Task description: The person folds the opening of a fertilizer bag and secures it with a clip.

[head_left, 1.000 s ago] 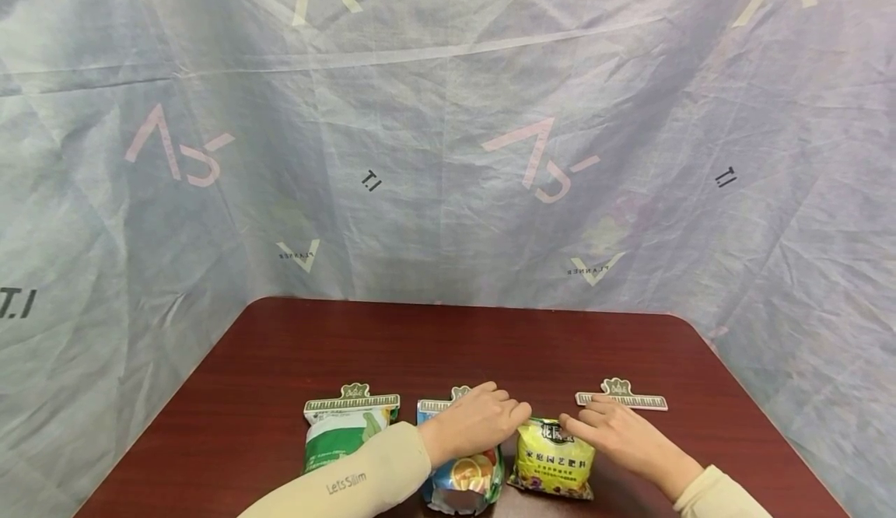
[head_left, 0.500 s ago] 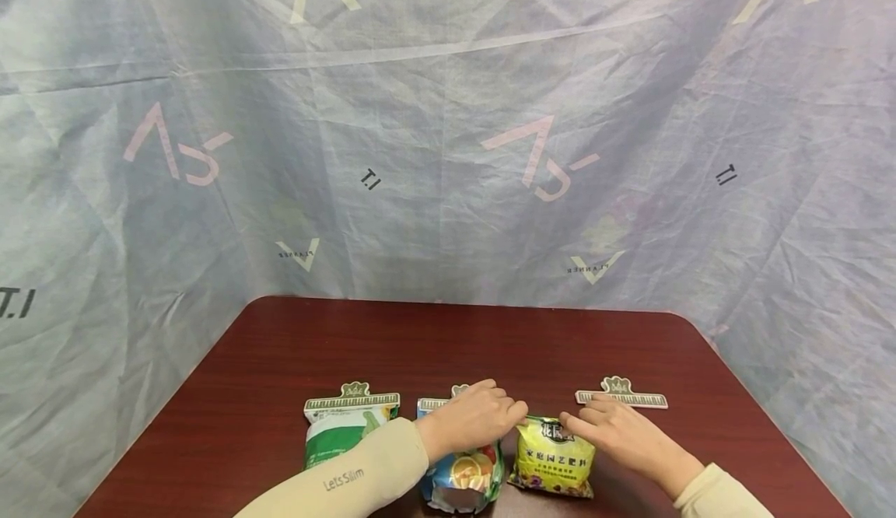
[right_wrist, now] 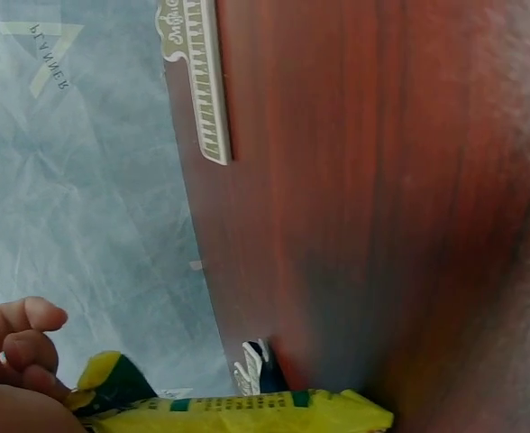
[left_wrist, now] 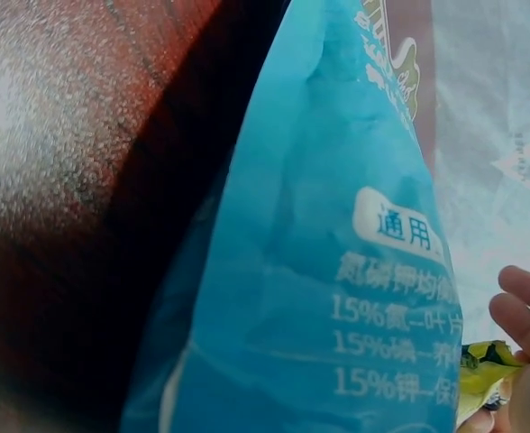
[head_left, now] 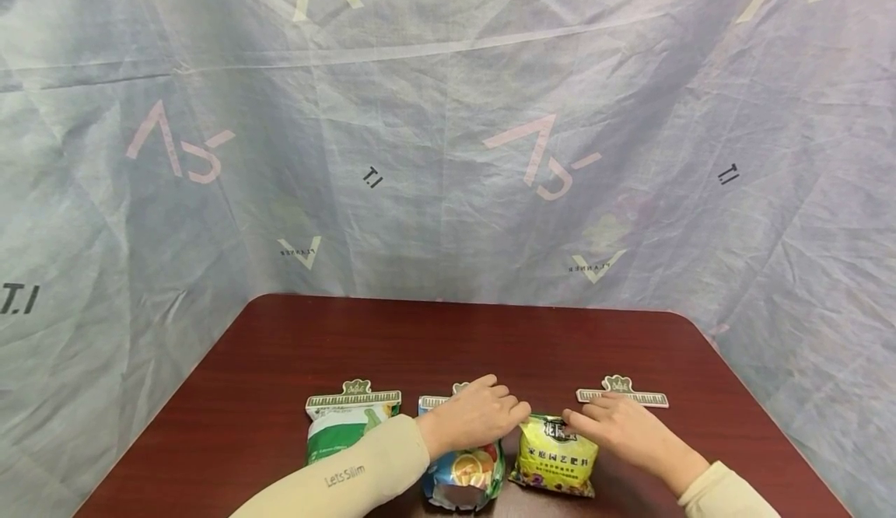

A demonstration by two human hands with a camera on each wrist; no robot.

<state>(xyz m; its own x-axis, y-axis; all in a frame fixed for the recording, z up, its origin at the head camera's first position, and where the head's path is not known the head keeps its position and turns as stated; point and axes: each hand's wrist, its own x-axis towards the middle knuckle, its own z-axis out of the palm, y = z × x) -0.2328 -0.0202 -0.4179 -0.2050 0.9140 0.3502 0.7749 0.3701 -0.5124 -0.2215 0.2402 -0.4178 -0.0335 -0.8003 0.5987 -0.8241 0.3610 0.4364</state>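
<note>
A yellow fertilizer bag (head_left: 556, 457) stands on the table between my hands in the head view. My left hand (head_left: 479, 413) reaches over from the left and pinches its top left corner. The top right corner is pinched by my right hand (head_left: 619, 428); in the right wrist view, a folded corner of the yellow bag (right_wrist: 238, 413) sits at the fingers of that hand (right_wrist: 22, 361). Beneath my left forearm is a blue fertilizer bag (head_left: 465, 471), whose side fills much of the left wrist view. A long clip (head_left: 623, 392) lies loose just beyond my right hand.
At left stands a green and white bag (head_left: 332, 432) with a long clip (head_left: 353, 399) across its top, partly behind my left sleeve. Another clip (head_left: 432, 402) sits on the blue bag's top. A grey printed cloth (head_left: 448, 152) hangs around the dark red table (head_left: 448, 339).
</note>
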